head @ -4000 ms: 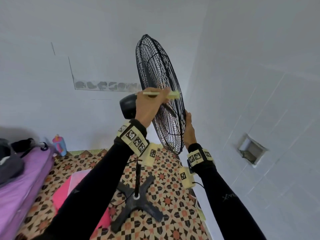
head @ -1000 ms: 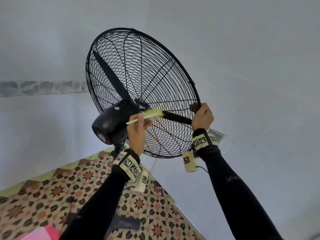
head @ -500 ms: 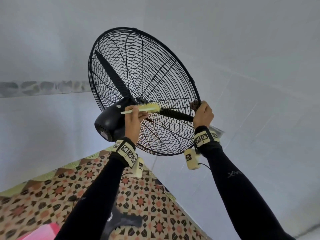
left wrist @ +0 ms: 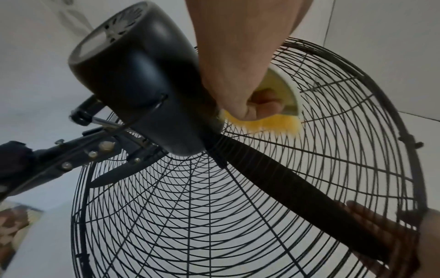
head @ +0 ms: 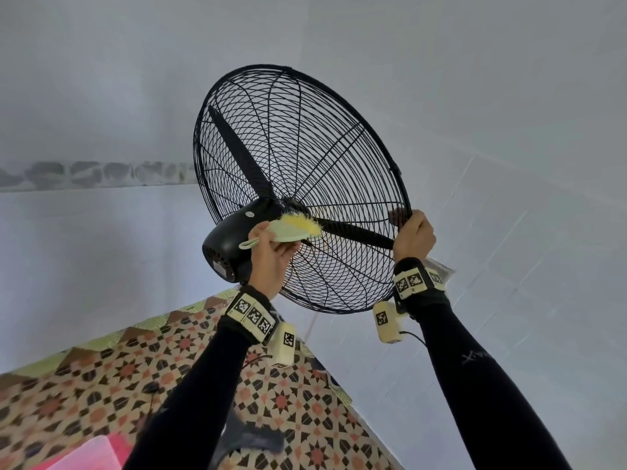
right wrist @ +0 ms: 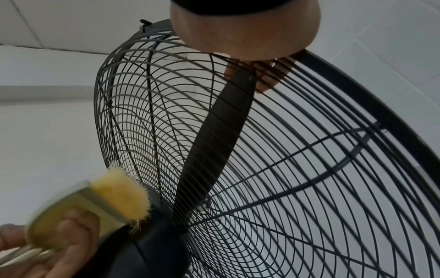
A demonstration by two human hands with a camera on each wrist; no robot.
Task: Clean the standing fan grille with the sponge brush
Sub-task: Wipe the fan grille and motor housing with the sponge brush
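A black standing fan's wire grille (head: 305, 157) tilts toward the ceiling, with the black motor housing (head: 230, 242) behind it. My left hand (head: 271, 256) grips a pale green brush (head: 291, 230) whose yellow bristles (head: 305, 223) press on the rear grille beside the motor hub. The bristles (left wrist: 276, 124) show under my left hand (left wrist: 240, 75) in the left wrist view, and the brush (right wrist: 95, 205) appears blurred in the right wrist view. My right hand (head: 412, 235) grips the grille rim at the right, fingers (right wrist: 264, 75) curled through the wires over a blade tip.
White tiled walls close in behind and to the right of the fan. A patterned floor mat (head: 84, 385) lies below, with a pink object (head: 84, 452) at the lower left and the dark fan base (head: 251, 442) blurred between my arms.
The fan has turned from edge-on to rear-facing over the last seconds. My left hand has rolled the brush, so its flat back now shows, bristles still against the grille near the hub.
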